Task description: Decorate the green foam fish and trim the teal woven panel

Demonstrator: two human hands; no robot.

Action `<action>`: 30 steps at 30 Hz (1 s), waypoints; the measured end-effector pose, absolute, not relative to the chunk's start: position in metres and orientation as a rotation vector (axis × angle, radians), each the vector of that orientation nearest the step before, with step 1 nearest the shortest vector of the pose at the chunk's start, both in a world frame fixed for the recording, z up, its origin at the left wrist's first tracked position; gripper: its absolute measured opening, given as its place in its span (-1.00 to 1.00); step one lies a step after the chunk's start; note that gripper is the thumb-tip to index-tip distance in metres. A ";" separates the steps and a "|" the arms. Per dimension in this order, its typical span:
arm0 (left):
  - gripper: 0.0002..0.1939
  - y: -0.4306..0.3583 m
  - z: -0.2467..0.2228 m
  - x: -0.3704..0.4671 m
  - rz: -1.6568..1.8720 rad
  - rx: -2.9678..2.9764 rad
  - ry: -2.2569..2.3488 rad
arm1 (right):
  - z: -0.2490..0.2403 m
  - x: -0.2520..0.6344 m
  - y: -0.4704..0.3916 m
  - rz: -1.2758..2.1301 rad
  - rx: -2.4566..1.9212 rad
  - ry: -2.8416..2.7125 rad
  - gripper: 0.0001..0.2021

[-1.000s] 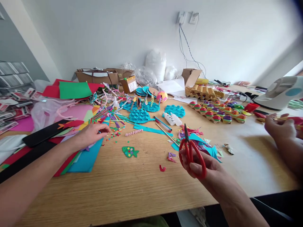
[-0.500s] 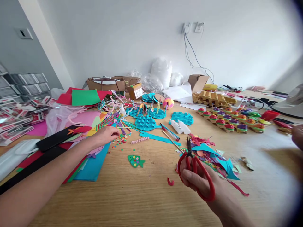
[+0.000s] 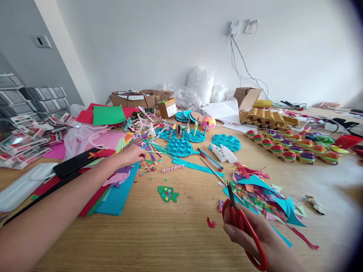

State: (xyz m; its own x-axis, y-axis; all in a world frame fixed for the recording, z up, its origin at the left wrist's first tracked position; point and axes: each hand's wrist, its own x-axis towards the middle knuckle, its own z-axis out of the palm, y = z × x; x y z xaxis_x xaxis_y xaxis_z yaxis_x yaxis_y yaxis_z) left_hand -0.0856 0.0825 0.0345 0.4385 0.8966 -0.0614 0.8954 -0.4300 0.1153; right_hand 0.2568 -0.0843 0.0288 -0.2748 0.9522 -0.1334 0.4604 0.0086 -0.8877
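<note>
Right grip (image 3: 262, 228) closed round red scissors (image 3: 241, 219) | left grip (image 3: 133, 154): can't tell | white bottle (image 3: 217, 152): lettering illegible

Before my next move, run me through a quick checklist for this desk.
1. Red-handled metal scissors in the right hand: ok, held, tips pointing away.
2. Left hand away from the blades: ok, well apart.
3. Left hand free: cannot tell, its grip is hidden.
4. Green paper fish with coloured dots apart from both hands: ok.
5. Multicoloured paper scraps cleared from beside the right hand: not ok.
</note>
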 end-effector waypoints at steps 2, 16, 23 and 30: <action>-0.80 0.083 0.036 -0.088 -0.005 2.554 1.601 | 0.026 0.257 -0.083 1.245 -1.425 -1.798 -0.69; -0.79 0.098 0.032 -0.072 0.053 2.632 1.439 | 0.025 0.252 -0.088 1.244 -1.435 -1.756 -0.67; -0.85 0.122 0.017 -0.035 0.028 2.701 1.350 | 0.021 0.255 -0.086 1.243 -1.392 -1.783 -0.67; -0.80 0.142 0.003 -0.030 -0.108 2.756 1.288 | 0.014 0.261 -0.090 1.205 -1.442 -1.677 -0.64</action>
State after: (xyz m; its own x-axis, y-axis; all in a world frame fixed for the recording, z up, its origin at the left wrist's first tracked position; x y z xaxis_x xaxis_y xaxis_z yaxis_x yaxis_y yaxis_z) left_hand -0.0303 0.1421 0.0034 0.6401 0.7610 -0.1054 0.7679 -0.6378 0.0586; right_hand 0.2613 -0.0903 0.0144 -0.2184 0.9699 -0.1079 0.4116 -0.0087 -0.9113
